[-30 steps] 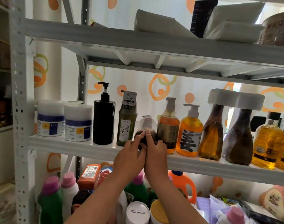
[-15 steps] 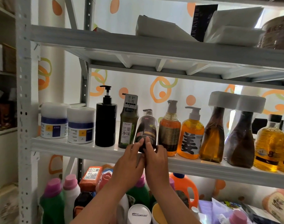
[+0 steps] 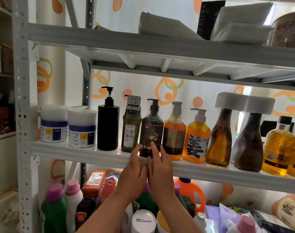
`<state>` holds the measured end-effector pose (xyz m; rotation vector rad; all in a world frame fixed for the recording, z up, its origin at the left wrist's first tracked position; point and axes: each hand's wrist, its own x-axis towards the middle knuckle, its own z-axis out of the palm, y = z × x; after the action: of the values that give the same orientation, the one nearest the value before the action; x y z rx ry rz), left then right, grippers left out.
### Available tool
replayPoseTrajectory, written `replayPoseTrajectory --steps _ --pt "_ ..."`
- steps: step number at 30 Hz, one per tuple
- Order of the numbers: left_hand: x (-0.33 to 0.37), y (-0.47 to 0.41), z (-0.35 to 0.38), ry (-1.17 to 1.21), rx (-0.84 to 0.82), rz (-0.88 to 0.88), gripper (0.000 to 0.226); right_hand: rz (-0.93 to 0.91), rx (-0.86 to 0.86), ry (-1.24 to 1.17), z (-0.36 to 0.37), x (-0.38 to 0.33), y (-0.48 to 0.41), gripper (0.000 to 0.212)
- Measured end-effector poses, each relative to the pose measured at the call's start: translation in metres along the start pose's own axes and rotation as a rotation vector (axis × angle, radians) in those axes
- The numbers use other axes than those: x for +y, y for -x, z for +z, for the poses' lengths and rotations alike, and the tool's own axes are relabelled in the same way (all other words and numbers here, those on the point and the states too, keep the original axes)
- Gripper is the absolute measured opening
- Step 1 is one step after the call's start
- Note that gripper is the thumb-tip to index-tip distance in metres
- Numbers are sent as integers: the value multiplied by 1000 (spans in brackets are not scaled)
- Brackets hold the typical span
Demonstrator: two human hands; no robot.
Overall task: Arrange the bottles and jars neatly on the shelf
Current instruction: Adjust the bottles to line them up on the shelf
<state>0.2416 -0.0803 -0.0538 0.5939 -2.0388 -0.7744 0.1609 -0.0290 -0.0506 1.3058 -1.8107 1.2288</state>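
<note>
On the shelf (image 3: 93, 153) we had stood the brown bottle (image 3: 151, 130) in line; our left hand (image 3: 133, 172) and right hand (image 3: 160, 169) just touched it, fingers straight.

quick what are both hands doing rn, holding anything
Left hand: open, fingertips touching the dark pump bottle.
Right hand: open, fingers on the same bottle.

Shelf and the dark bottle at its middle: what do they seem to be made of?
Shelf: likely painted metal, matt pale grey; the folded front edge and the punched upright suggest it. Dark bottle: probably glossy brown plastic, with soft highlights on its curved wall; glass cannot be excluded.
</note>
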Motion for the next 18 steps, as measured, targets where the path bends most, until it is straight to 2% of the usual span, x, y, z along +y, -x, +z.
replayPoseTrajectory --steps 4,12,18 --pt "3 -6 2 29 26 2 63 -29 2 -30 -2 1 -4 52" --pt "5 -16 1 -67 -81 -38 66 16 -156 25 1 4 -8 53" --pt "11 -9 5 -176 0 5 60 40 -188 29 -1 5 -7 54"
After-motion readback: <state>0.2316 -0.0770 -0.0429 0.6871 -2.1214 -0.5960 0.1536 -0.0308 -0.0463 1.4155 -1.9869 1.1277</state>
